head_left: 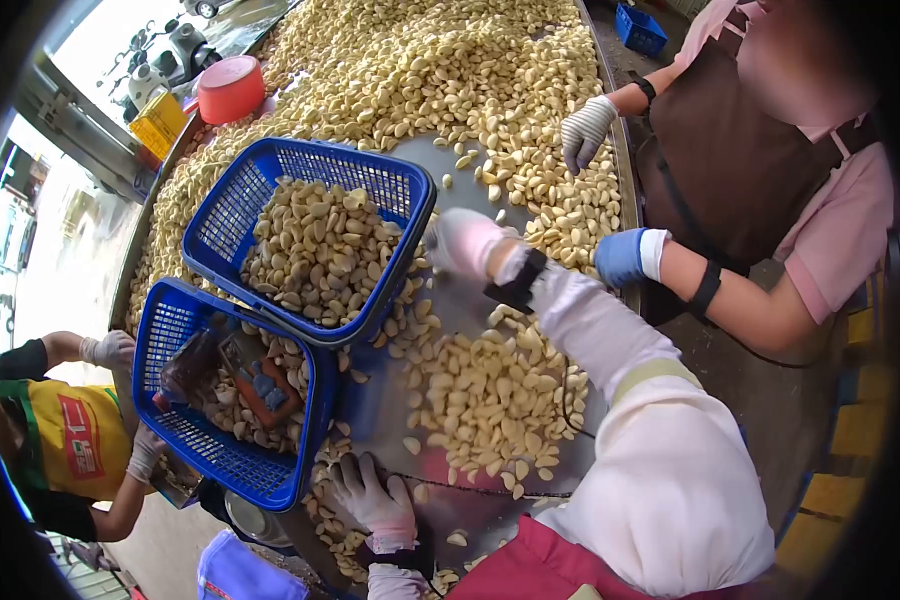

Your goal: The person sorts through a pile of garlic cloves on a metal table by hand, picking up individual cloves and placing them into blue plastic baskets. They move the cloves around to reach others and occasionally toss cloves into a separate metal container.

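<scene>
My left hand, in a pale glove, lies on the metal table at the bottom centre, fingers spread among loose peeled garlic cloves. Motion blurs my gloved right hand beside the right rim of the upper blue basket; its fingers and anything in them cannot be made out. That basket holds many cloves. The lower blue basket contains cloves, an orange-brown item with blue material and a clear plastic container. A pile of pale cloves lies between my hands.
A large heap of garlic covers the far table. A co-worker's gloved hands are at the right edge; another person's gloved hands are at the left. A red tub stands back left. A dark cord crosses the near table.
</scene>
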A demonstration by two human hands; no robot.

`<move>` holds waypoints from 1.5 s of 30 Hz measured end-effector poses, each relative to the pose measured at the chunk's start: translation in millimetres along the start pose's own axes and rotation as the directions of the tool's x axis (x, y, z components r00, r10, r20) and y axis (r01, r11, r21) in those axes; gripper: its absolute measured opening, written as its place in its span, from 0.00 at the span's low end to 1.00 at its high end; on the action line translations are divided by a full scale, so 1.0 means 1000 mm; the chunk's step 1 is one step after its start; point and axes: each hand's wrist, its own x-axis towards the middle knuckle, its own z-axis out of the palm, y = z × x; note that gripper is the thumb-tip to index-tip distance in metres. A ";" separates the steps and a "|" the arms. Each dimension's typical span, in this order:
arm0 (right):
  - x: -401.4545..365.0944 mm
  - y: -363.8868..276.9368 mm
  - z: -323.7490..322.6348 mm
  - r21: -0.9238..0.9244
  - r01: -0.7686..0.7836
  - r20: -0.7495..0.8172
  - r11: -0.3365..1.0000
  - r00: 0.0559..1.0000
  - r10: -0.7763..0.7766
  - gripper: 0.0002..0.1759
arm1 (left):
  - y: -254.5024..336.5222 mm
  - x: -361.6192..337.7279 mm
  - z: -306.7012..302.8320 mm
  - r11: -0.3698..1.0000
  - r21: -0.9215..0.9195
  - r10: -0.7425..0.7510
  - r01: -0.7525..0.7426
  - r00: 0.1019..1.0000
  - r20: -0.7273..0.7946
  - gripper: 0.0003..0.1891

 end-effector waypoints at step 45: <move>-0.102 -0.053 0.103 -0.232 0.336 -0.003 0.913 0.938 -0.346 0.14 | -0.006 -0.006 0.004 1.000 -0.011 0.020 -0.021 0.995 -0.096 0.26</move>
